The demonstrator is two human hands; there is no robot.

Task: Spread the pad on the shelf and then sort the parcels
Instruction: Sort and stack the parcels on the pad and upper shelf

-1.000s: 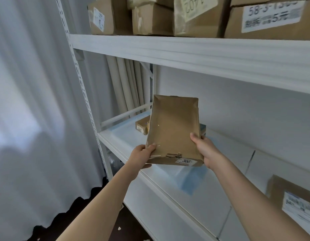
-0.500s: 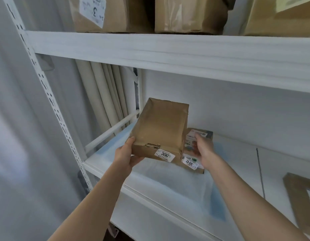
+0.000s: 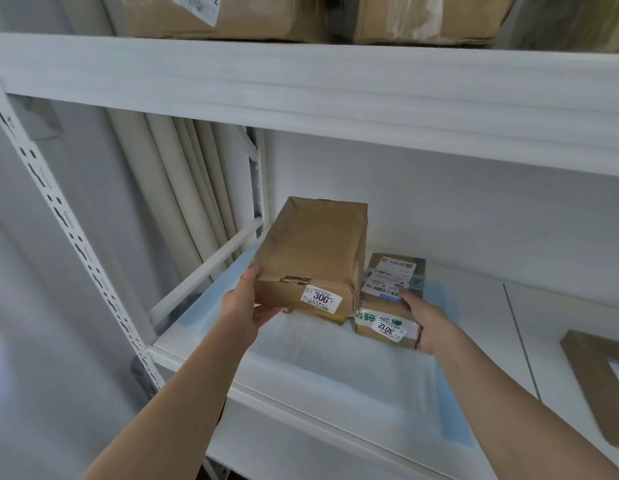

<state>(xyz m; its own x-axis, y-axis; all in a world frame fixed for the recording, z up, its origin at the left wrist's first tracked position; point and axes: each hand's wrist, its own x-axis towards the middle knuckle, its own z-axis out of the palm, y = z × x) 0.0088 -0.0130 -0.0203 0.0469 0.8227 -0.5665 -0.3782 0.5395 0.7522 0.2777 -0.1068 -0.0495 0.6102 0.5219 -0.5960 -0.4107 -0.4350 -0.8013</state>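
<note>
The white shelf (image 3: 474, 299) carries a translucent pad (image 3: 336, 368) with blue edges, spread flat over its left section. At the far middle of the pad stands a stack of small parcels (image 3: 387, 306): a labelled one on top, one marked 3012 beneath. A further brown parcel (image 3: 599, 382) lies on the bare shelf at the far right, well apart from the pad. The upper shelf (image 3: 301, 84) holds large cartons (image 3: 232, 15). A perforated upright (image 3: 72, 244) and a pale curtain (image 3: 183, 188) stand at the left.

The left hand (image 3: 245, 303) reaches forward, arm extended, thumb on the near left edge of the held parcel (image 3: 311, 254) and fingers curled beneath it. The right hand (image 3: 426, 320) is extended to the stack, thumb lying across the top label and fingers wrapped around the right side of the lower parcel.

The held parcel is above the pad's far left area, touching the stack's left side. Its long axis runs near to far, the far end tilted upward; the label marked 300 faces the near side.
</note>
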